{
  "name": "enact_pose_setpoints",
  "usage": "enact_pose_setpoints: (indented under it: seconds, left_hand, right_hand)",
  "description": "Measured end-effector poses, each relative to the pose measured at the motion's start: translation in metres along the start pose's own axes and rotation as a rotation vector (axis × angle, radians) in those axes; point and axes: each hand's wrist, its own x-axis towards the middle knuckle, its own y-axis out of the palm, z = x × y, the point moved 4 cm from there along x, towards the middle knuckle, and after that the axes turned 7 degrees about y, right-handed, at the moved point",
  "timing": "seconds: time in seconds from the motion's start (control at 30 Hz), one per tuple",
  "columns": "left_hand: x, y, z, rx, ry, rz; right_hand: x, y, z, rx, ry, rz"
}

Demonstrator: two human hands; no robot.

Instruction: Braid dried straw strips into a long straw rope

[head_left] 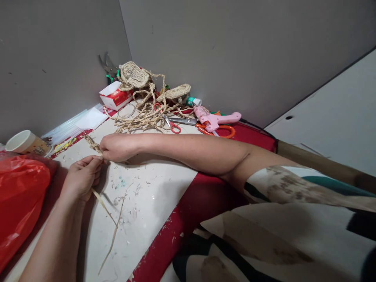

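Grasping: two bare hands, meeting at the left of the table, both with fingers closed. Right hand [116, 147]: clenched in a fist about the near end of one short, tan, rough straw braid [93, 144]. Left hand [84, 176]: thumb and forefinger pinched on the braid's near end, against the right fist; the exact strand between them cannot be told.

Position of braid: just beyond the fingertips, free end pointing to the upper left, long axis slanting down to the right fist. Nearer hand: the right.

Below the left hand: pale, flat straw strip [102, 203], emerging from under the palm and running to a thin straw stalk on the white tabletop [164, 211]; whether one piece or two, cannot be told.

Counted beyond the hands: two oval coils of braided straw, upper [134, 74] and lower [176, 92]; one heap of loose tan braid [141, 121], lengths uncountable; one pink plastic glue gun [216, 119]; two pairs of scissors, one red-handled [175, 128], one orange-handled [230, 135]; one green-handled metal cutter [109, 70]; one red-and-white cardboard box [116, 100]; one printed paper cup [38, 147]; one red plastic bag [23, 203].
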Motion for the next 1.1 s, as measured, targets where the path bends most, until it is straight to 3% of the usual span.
enact_pose_setpoints:
  seconds: [0.33, 0.47, 0.63, 0.7, 0.77, 0.83, 1.0, 1.1]
  left_hand:
    - [0.000, -0.002, 0.000, -0.102, -0.006, 0.130]
    - [-0.002, -0.002, -0.002, -0.128, 0.023, 0.124]
    - [-0.003, -0.005, -0.003, -0.116, 0.037, 0.123]
    - [-0.003, -0.005, -0.004, -0.117, 0.040, 0.125]
    - [-0.004, -0.005, -0.005, -0.113, 0.037, 0.133]
    - [-0.006, -0.003, -0.007, -0.109, 0.032, 0.143]
    - [-0.007, 0.000, -0.010, -0.107, 0.050, 0.142]
    - [-0.008, 0.004, -0.010, -0.097, 0.052, 0.154]
  right_hand:
    - [-0.014, 0.024, 0.013, -0.057, 0.047, 0.055]
    - [-0.016, 0.031, 0.017, -0.095, -0.024, 0.031]
    - [-0.024, 0.014, 0.023, -0.160, -0.127, 0.127]
    - [-0.021, -0.006, 0.019, -0.082, -0.101, 0.013]
    - [-0.015, -0.023, 0.009, -0.012, -0.033, -0.190]
    - [-0.006, -0.026, -0.002, 0.058, 0.032, -0.270]
    - [0.007, 0.013, -0.012, 0.419, 0.123, 0.137]
    - [0.006, 0.014, -0.012, 0.352, 0.146, 0.137]
